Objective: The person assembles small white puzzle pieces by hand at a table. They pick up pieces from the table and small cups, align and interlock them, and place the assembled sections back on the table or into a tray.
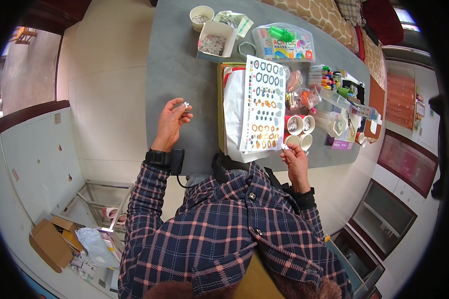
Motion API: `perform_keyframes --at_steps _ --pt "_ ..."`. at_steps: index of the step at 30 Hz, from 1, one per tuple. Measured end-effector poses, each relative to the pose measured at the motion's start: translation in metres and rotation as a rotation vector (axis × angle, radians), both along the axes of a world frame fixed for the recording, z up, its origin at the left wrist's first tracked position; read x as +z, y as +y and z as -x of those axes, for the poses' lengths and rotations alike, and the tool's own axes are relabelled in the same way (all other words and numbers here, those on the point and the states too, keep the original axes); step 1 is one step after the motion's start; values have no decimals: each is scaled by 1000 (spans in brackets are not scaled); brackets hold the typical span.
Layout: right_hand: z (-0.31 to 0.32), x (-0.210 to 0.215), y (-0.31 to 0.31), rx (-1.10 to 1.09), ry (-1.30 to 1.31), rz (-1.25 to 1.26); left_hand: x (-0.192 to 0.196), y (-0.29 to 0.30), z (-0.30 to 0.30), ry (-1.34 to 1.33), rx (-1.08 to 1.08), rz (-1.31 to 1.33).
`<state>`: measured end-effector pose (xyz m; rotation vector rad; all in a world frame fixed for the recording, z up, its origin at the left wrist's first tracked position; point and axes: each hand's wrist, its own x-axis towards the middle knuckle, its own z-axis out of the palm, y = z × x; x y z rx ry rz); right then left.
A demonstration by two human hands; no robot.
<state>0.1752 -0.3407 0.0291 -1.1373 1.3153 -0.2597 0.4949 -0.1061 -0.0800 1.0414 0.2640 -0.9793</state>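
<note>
Above the left side of the grey table, my left hand (172, 122) pinches a small white puzzle piece (186, 104) between thumb and fingers. My right hand (297, 162) is at the near edge, by the lower right corner of a printed sheet (249, 119). Its fingertips are closed on another small white puzzle piece (285, 146). The sheet carries rows of dark, grey and orange ring-like shapes and lies over white paper (234, 99) on a flat box (221, 89). Just beyond my right hand stand several red paper cups (287, 122), some holding small white pieces.
An open box (229, 32) of small pieces, a paper cup (201, 11) and an opened packet (245, 26) sit at the far left. Further right are a clear marker case (284, 54), upright markers (322, 74), plastic bags (312, 97) and clear containers (329, 122).
</note>
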Motion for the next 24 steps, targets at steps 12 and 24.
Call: perform_keyframes --at_steps 12,24 --pt "26 20 -16 172 -172 247 9 34 57 -103 40 -24" --pt "135 13 -59 144 -322 229 70 14 152 -297 -62 -94"
